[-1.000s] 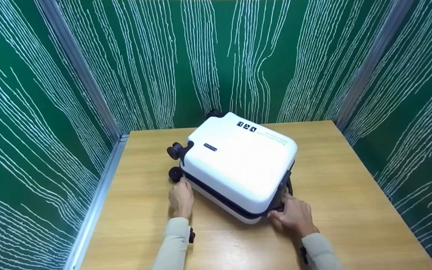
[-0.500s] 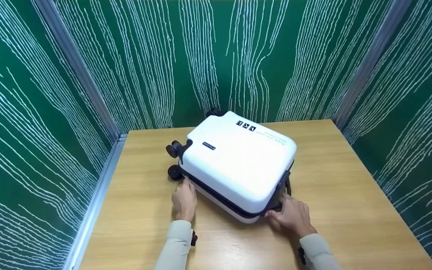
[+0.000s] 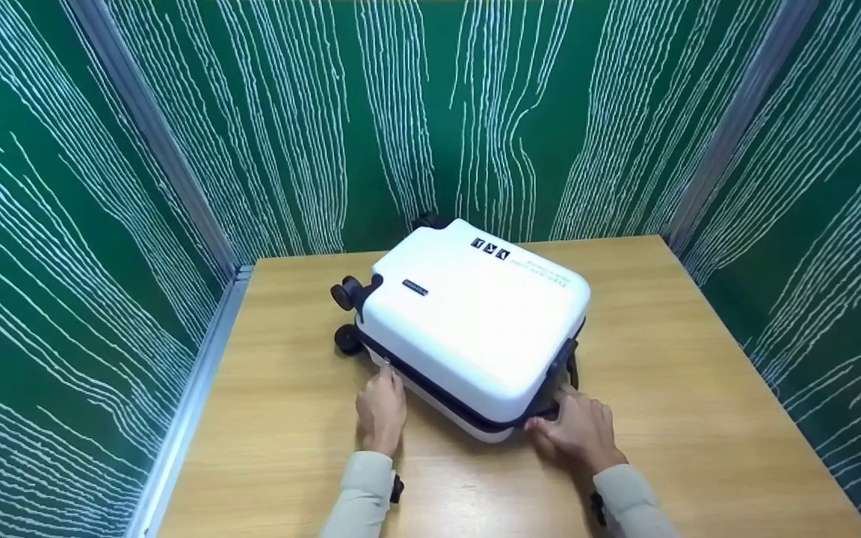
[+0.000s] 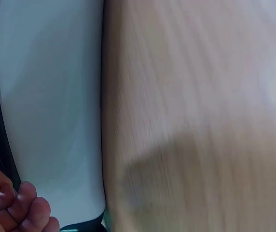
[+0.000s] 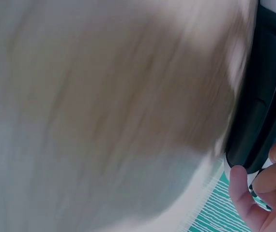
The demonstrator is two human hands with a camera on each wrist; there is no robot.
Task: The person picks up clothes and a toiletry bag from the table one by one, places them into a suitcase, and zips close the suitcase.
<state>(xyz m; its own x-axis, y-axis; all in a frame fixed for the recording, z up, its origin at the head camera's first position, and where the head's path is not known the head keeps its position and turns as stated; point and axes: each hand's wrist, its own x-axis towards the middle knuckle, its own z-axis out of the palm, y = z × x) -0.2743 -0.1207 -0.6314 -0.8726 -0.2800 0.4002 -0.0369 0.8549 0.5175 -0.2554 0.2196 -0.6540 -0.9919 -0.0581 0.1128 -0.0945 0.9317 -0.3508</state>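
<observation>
A white hard-shell suitcase (image 3: 475, 321) lies flat on the wooden table, its wheels to the left and its handle end to the right. A dark zipper band (image 3: 438, 392) runs round its side. At the near side, close to the wheels, my left hand (image 3: 382, 409) pinches a small shiny zipper pull (image 3: 387, 362); in the left wrist view the curled fingers (image 4: 34, 208) lie against the band. My right hand (image 3: 578, 430) grips the suitcase's handle end at the near right corner, its fingers (image 5: 273, 181) by the black handle (image 5: 261, 96). What those fingertips hold is partly hidden.
The wooden table (image 3: 281, 448) extends around the suitcase on all sides. Green panels (image 3: 475, 112) with white wavy lines enclose it at the back and sides, joined by metal posts (image 3: 154, 134). Black wheels (image 3: 348, 338) stick out at the suitcase's left end.
My left hand has slid right and toward me along the suitcase's near side, away from the wheels, with the zipper pull. My right hand has stayed at the handle end.
</observation>
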